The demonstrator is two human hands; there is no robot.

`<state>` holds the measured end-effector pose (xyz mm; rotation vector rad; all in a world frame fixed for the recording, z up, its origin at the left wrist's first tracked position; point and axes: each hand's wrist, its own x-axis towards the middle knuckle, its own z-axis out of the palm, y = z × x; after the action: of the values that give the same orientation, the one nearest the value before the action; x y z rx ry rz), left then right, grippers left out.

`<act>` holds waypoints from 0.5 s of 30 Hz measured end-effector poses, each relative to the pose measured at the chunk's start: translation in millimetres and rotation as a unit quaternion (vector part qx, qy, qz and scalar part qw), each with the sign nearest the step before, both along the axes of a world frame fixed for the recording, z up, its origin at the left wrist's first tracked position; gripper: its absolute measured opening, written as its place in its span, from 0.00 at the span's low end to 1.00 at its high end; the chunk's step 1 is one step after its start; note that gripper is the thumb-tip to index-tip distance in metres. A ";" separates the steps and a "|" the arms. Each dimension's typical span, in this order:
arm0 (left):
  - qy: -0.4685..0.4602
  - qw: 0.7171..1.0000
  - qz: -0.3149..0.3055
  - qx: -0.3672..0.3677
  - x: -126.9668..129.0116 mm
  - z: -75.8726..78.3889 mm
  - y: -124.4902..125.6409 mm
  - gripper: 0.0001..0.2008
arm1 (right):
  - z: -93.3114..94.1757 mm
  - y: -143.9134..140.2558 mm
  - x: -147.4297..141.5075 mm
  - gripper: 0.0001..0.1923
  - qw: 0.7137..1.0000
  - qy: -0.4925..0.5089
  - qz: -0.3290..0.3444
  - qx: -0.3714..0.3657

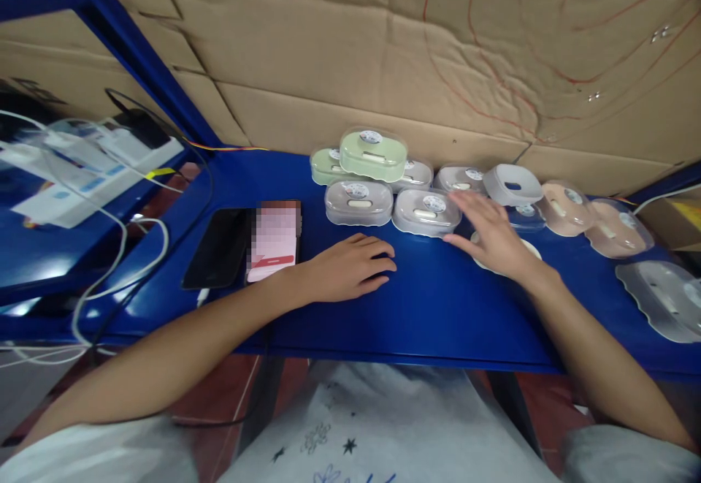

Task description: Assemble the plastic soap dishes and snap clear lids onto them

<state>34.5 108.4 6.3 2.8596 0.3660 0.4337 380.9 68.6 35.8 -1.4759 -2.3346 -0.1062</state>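
Left hand (350, 267): fingers loosely curled, palm down, resting empty on the blue metal shelf top (427, 307) near the middle of its front half. Just left of the wrist, two phones side by side: a phone with a lit pink screen (274, 242) and a dark-screened black phone (219, 248).

Right hand (493, 234): fingers spread and extended, gripping nothing, fingertips at the right edge of the clear-lidded grey plastic case with a round sticker (427, 213); whether touching, not clear. Palm over a flat white round piece (531, 249), mostly hidden.

Along the back edge, against the creased brown cardboard wall (383, 44): a second grey lidded case (358, 202), two pale green cases (372, 153) stacked, further grey cases (460, 177), an upturned grey tray with a dark slot (512, 185), and two peach-coloured cases (594, 220) toward the right end. Near the right front corner, an empty clear moulded lid (657, 297). Beyond the left edge, white cables (115, 256) and white boxes (93, 169) on a lower blue shelf.
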 end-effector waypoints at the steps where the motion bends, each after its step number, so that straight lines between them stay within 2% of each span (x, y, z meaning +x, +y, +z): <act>1: 0.000 1.000 0.001 0.002 0.0 -0.1 -0.1 0.11 | -3.3 0.2 -7.1 0.33 1.000 0.006 0.012 -0.010; 4: 0.002 1.000 -0.001 0.010 0.4 -0.2 -0.9 0.12 | -4.3 -0.8 -12.5 0.26 0.998 0.058 0.025 -0.028; 7: -0.002 0.999 0.001 0.032 1.0 0.8 -2.3 0.15 | 1.3 -3.4 -6.2 0.23 0.994 0.096 0.007 -0.048; 10: -0.023 0.998 0.019 0.060 1.3 4.0 -3.3 0.17 | 3.0 -6.9 -5.2 0.20 0.995 0.099 -0.015 0.002; 12: -0.046 0.994 0.059 0.075 0.9 7.5 -2.3 0.16 | 0.9 -10.3 -11.1 0.18 0.996 0.082 0.004 0.032; 15: -0.066 0.978 0.176 0.090 -1.4 12.9 3.1 0.18 | -5.3 -16.7 -26.2 0.19 0.997 0.021 0.072 -0.011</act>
<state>33.1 111.5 19.2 2.9174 0.8528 0.7512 354.7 51.9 30.6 -1.3014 -2.4066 -0.0123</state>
